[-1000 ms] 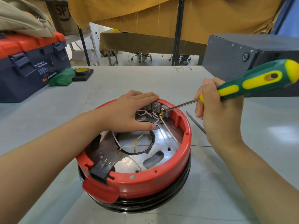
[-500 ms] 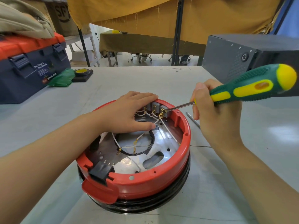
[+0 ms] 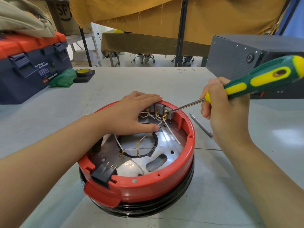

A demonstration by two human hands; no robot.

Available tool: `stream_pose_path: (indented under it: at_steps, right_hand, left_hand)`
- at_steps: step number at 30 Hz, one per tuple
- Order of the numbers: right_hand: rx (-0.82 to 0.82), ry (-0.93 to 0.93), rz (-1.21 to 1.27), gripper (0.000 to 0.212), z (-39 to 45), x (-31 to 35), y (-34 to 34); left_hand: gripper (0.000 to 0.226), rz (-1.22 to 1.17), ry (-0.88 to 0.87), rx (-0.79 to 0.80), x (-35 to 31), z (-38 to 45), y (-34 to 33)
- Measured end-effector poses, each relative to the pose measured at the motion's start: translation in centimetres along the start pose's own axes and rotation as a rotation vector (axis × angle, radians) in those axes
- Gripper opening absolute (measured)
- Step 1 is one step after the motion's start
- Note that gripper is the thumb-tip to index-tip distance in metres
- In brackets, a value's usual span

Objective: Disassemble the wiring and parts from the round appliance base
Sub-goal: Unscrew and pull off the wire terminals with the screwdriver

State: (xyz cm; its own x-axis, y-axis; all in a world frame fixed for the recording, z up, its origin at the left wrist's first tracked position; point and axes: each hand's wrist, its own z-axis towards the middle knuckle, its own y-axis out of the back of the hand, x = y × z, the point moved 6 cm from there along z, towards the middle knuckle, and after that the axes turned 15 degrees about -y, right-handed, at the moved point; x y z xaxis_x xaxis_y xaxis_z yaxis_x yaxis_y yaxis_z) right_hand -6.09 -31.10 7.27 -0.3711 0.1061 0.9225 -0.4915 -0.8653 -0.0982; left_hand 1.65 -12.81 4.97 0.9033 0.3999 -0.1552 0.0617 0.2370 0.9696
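The round appliance base (image 3: pixel 158 186) sits upside down on the table, red rim over a black ring, with a shiny metal plate inside. White wires (image 3: pixel 130 148) with brass terminals run across the plate to grey terminal blocks (image 3: pixel 160 108) at the far rim. My left hand (image 3: pixel 130 116) rests flat on the far rim and plate, fingers stretched over the blocks, thumb on the plate. My right hand (image 3: pixel 225 112) grips a green and yellow screwdriver (image 3: pixel 263 79); its blade tip touches the rightmost terminal block. A black connector (image 3: pixel 103 174) sits at the near rim.
A thin metal rod (image 3: pixel 200 125) lies on the table right of the base. A blue and red toolbox (image 3: pixel 28 66) stands far left, with green cloth (image 3: pixel 62 79) and a tape roll (image 3: pixel 83 72) beside it. A grey metal box (image 3: pixel 243 63) stands far right.
The screwdriver tip has slid a little left along the terminal blocks and my right hand has shifted slightly left. My left hand stays on the base.
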Motion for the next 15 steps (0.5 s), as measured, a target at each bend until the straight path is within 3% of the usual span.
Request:
stream_pose_path:
  at_steps: [11, 15]
  right_hand:
    - [-0.011, -0.162, 0.174, 0.044, 0.85, -0.82, 0.0]
    - [0.005, -0.117, 0.145, 0.042, 0.3, -0.3, -0.1]
  left_hand:
    - [0.037, -0.073, -0.032, -0.046, -0.02, -0.06, 0.18]
    - [0.034, -0.065, -0.068, -0.06, -0.32, -0.11, 0.33]
